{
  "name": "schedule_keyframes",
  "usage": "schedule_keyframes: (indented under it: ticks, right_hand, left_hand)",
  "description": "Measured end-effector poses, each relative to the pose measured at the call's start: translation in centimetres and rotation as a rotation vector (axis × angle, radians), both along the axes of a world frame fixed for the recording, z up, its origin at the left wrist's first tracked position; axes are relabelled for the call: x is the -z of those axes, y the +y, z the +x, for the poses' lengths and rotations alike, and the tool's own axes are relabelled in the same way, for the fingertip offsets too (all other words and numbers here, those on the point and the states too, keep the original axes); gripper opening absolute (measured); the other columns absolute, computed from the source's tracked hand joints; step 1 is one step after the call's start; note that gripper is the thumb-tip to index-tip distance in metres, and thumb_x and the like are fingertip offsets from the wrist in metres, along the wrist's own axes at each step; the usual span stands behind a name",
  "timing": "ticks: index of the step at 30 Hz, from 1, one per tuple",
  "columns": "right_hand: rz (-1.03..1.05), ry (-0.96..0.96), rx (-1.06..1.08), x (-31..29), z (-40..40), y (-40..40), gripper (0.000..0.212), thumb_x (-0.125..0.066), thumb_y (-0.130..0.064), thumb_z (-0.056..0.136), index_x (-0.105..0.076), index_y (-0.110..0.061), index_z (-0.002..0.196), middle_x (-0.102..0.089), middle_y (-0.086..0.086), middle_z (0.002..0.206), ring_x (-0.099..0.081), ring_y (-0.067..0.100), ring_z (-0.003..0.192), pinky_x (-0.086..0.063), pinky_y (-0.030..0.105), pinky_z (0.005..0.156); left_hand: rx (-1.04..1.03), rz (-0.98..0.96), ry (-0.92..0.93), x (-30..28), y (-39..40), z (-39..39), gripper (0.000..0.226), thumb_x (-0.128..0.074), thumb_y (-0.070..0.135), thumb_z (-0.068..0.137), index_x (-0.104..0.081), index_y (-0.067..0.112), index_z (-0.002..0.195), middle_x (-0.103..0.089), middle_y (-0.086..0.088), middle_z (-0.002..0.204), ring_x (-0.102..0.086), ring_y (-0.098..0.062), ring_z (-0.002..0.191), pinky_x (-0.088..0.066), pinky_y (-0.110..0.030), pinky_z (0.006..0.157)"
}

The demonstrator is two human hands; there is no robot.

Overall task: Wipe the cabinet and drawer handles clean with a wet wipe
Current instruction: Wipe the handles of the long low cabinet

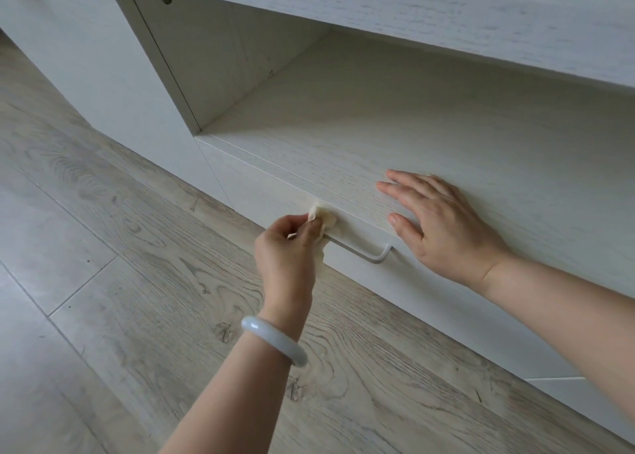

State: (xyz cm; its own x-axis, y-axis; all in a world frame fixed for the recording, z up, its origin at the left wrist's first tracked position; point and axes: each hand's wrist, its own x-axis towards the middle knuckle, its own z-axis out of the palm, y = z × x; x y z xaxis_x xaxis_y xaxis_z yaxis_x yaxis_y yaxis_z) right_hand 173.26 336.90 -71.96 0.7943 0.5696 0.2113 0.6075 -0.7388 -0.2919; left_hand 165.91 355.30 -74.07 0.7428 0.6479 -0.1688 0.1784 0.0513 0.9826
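A white bar handle (364, 252) runs along the front of a low white drawer (429, 302). My left hand (287, 247) pinches a crumpled white wet wipe (323, 214) and holds it wrapped over the handle's left end, which the wipe hides. My right hand (443, 223) lies flat with straight fingers on the shelf surface (395, 137) just above the drawer, right of the handle.
An open cabinet niche (275, 58) sits above the drawer, under a white top panel (412, 10). Grey wood-look floor (137, 247) spreads to the left and below. A pale bangle (275, 340) is on my left wrist.
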Motion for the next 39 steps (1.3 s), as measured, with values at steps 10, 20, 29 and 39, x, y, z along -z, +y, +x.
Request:
schedule_keyframes:
  ticks: [10,20,29,39]
  right_hand:
    - [-0.001,-0.002,-0.005,0.1,0.1,0.0,0.060,-0.026,-0.046,0.088,-0.047,-0.021,0.138,-0.041,-0.003,0.148,-0.035,0.016,0.134,-0.021,0.038,0.116]
    - [-0.008,-0.012,-0.003,-0.1,0.1,0.1,0.060,-0.026,-0.045,0.088,-0.048,-0.020,0.138,-0.042,-0.002,0.147,-0.036,0.017,0.134,-0.023,0.039,0.115]
    - [-0.017,-0.002,0.001,-0.2,-0.1,0.2,0.062,-0.025,-0.047,0.088,-0.047,-0.020,0.139,-0.041,-0.001,0.148,-0.034,0.017,0.136,-0.020,0.036,0.116]
    - [-0.018,-0.024,0.005,-0.1,0.0,0.3,0.062,-0.027,-0.046,0.087,-0.049,-0.019,0.137,-0.043,0.000,0.146,-0.038,0.019,0.133,-0.019,0.034,0.114]
  left_hand:
    - [0.021,0.091,0.042,-0.4,0.7,0.7,0.007,-0.075,0.017,0.080,-0.071,0.014,0.075,-0.070,-0.008,0.067,-0.067,-0.023,0.060,-0.056,-0.040,0.059]
    - [0.087,0.012,0.002,-0.5,0.5,0.0,0.014,-0.076,0.012,0.078,-0.067,0.016,0.069,-0.072,-0.004,0.067,-0.072,-0.028,0.069,-0.059,-0.045,0.074]
    - [0.128,0.049,0.027,0.6,-4.3,-2.2,0.012,-0.080,0.026,0.075,-0.070,0.019,0.073,-0.067,-0.006,0.068,-0.056,-0.014,0.059,-0.049,-0.037,0.060]
    - [0.139,-0.198,0.031,0.7,-6.1,-2.6,0.012,-0.081,0.019,0.074,-0.070,0.018,0.072,-0.068,-0.016,0.068,-0.063,-0.028,0.060,-0.049,-0.034,0.058]
